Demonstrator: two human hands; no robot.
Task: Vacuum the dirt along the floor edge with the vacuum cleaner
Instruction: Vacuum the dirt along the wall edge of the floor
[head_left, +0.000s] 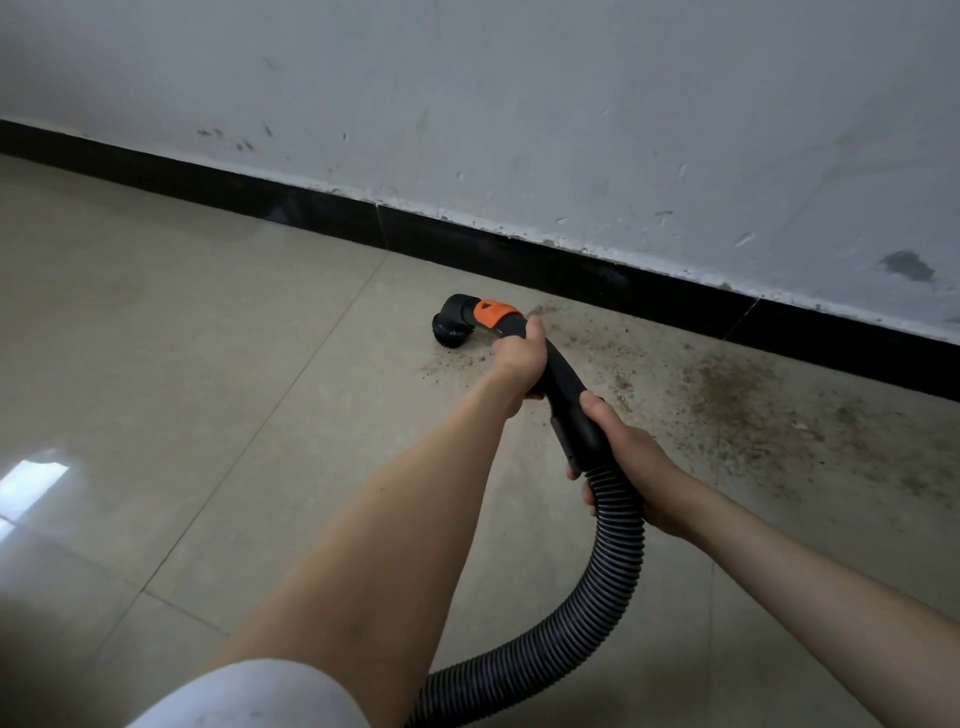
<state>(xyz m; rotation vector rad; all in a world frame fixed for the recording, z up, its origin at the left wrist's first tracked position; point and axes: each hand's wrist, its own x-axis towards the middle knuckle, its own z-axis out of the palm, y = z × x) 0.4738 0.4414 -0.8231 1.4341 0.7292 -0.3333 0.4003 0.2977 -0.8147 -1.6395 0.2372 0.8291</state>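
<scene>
The black vacuum handle (563, 395) ends in an orange collar (493, 313) and a round black brush nozzle (449, 328) that sits on the tiled floor. My left hand (519, 364) grips the handle just behind the collar. My right hand (628, 467) grips the rear of the handle where the ribbed black hose (597, 613) begins. Brown dirt (727, 395) is scattered over the floor to the right of the nozzle, along the black skirting. A few crumbs lie just below the nozzle.
A black skirting board (519, 249) runs diagonally under a scuffed white wall (571, 104). Glossy beige floor tiles (182, 364) spread to the left. The hose curves down out of view at the bottom edge.
</scene>
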